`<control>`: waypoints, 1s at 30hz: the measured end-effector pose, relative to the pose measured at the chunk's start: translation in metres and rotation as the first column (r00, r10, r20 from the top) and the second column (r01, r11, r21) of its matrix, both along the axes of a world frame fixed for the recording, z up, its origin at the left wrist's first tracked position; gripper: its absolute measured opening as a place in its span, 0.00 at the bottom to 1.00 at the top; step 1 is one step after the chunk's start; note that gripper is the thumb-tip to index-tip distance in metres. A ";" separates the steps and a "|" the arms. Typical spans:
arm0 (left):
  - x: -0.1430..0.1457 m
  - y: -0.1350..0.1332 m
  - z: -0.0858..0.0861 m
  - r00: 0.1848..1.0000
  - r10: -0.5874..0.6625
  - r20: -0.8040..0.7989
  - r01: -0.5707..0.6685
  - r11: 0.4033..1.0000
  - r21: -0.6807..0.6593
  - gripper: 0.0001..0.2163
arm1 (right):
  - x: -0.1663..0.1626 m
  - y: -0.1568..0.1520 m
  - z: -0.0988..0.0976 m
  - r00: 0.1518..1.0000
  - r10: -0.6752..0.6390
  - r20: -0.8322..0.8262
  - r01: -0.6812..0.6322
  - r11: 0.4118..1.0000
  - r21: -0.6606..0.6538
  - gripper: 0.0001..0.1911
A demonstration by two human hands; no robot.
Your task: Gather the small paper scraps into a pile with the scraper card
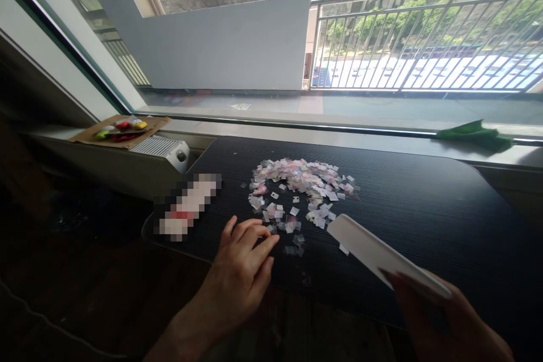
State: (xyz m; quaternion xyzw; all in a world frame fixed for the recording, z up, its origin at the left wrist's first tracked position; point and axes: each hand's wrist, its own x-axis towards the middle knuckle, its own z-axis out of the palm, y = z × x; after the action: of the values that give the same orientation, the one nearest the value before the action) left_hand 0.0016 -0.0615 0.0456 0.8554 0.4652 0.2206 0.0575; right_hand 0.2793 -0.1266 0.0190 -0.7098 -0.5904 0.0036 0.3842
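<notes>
A loose heap of small square paper or plastic pieces [297, 175], white, pink and clear, spreads over the black tabletop [407, 186]. At its near edge is my left hand [244, 257], palm down with its fingers stretched out; the fingertips are beside several clear squares. My right hand [445, 305] grips a white, flat, long piece with rounded corners [382, 249], seen nearly edge-on and tilted. The far end of this white piece reaches the right side of the heap. A single white square [343, 249] lies just below it. What the white piece is, I cannot make out.
On the table's left lies a blurred-out pale item with a red patch [186, 209]. A cardboard sheet with colourful small items [123, 127] rests on the sill, beside a white slatted radiator [163, 150]. A green crumpled sheet [475, 136] lies by the window [229, 51].
</notes>
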 end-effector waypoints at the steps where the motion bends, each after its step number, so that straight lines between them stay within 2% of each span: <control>1: 0.007 0.004 0.004 1.000 -0.021 0.000 0.021 1.000 -0.006 0.16 | 0.005 0.007 0.001 1.000 0.005 0.011 -0.005 1.000 0.009 0.13; 5: 0.037 0.019 0.012 0.990 -0.135 -0.033 0.134 0.991 -0.026 0.15 | 0.008 0.028 0.004 0.996 0.091 0.016 -0.092 0.993 0.068 0.11; 9: 0.049 0.028 0.008 0.984 -0.161 -0.076 0.157 0.985 -0.067 0.13 | 0.009 0.023 0.007 0.989 0.148 0.026 -0.149 0.988 0.050 0.10; 12: 0.050 0.029 0.005 0.982 -0.161 -0.096 0.154 0.985 -0.076 0.13 | 0.018 0.012 0.011 0.995 0.095 -0.037 -0.096 0.995 -0.033 0.11; 16: 0.055 0.029 0.002 0.973 -0.184 -0.142 0.177 0.982 -0.064 0.13 | 0.018 0.009 0.016 0.994 0.001 -0.113 -0.010 0.997 -0.076 0.11; 20: 0.061 0.031 -0.002 0.959 -0.201 -0.198 0.193 0.979 -0.060 0.13 | 0.007 0.014 0.014 0.981 0.004 -0.196 -0.022 0.995 -0.092 0.11; 30: 0.058 0.030 -0.002 0.963 -0.195 -0.184 0.185 0.980 -0.071 0.13 | 0.024 0.010 0.013 0.996 0.017 -0.092 -0.024 0.997 -0.074 0.10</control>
State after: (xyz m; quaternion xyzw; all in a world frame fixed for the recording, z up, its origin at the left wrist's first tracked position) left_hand 0.0595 -0.0318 0.0440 0.9113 0.3902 0.1189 0.0565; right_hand 0.3037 -0.1164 0.0322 -0.7167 -0.5790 0.0622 0.3838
